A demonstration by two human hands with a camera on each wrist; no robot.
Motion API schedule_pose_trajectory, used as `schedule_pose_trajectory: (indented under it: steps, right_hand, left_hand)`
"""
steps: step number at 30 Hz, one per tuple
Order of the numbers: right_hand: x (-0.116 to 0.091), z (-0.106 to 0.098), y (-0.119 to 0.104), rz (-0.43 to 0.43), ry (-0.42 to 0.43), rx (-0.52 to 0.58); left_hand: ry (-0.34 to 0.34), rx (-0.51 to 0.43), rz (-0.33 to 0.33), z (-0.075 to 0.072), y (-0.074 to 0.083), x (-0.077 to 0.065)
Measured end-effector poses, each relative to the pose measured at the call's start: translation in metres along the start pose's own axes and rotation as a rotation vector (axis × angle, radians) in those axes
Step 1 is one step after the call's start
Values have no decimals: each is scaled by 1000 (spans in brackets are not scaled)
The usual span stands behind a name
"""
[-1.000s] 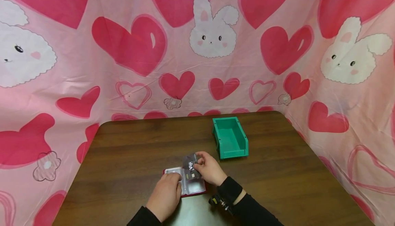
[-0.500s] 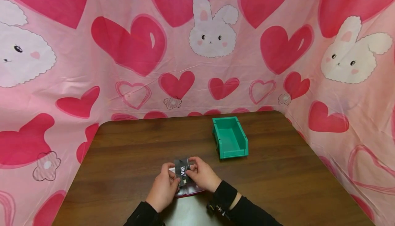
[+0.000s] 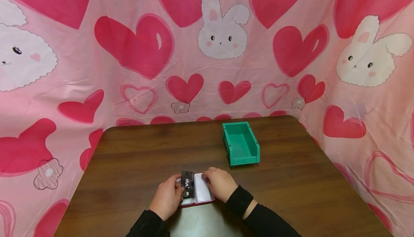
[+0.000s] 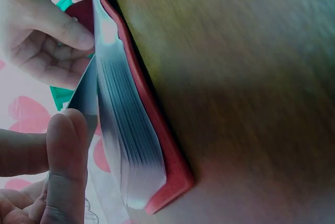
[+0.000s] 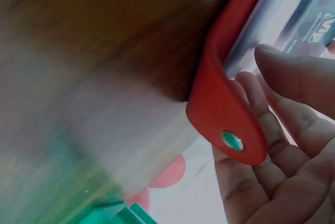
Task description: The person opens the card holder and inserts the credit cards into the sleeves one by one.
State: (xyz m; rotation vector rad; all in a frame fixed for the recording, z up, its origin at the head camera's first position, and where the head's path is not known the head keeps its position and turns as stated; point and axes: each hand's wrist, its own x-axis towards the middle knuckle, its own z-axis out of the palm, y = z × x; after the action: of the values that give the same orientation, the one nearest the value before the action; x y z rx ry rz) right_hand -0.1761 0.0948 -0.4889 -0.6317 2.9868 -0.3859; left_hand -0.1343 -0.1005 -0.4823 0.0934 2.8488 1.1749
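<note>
A red card holder [image 3: 203, 191] lies spread on the table, its clear plastic pages [image 4: 123, 109] fanned in a thick stack in the left wrist view. My left hand [image 3: 166, 198] pinches a black card [image 3: 187, 185] marked "Vip" over the left-hand pages. My right hand [image 3: 221, 185] is at the right side of the holder. In the right wrist view its thumb [image 5: 293, 72] and fingers pinch the page edge, beside the red strap [image 5: 227, 114] with a hole. Whether the card's lower end touches a page is unclear.
A green plastic bin [image 3: 240, 145] stands behind and to the right of the hands on the brown wooden table [image 3: 139, 150]. A pink curtain [image 3: 129, 50] with hearts and rabbits hangs around the table's far side.
The card has moved left over the holder, passing from the right hand to the left. My right hand has let go of it and moved to the right page's edge.
</note>
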Motion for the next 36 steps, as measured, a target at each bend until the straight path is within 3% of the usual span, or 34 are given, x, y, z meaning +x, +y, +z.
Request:
schedule_pose_trajectory:
  steps: [9, 13, 23, 29, 36]
  right_hand:
    - [-3, -3, 2, 33, -26, 20]
    - [-3, -4, 2, 47, -37, 30]
    - [-3, -6, 1, 55, -43, 31]
    - [-3, -7, 1, 71, -66, 48]
    - [-3, -6, 3, 53, -70, 56]
  left_hand:
    - [-38, 128, -31, 1, -1, 2]
    - [-38, 189, -12, 2, 0, 3]
    - [-70, 230, -16, 8, 4, 6]
    - [-52, 235, 5, 11, 9, 6]
    - [-14, 260, 88, 16, 15, 6]
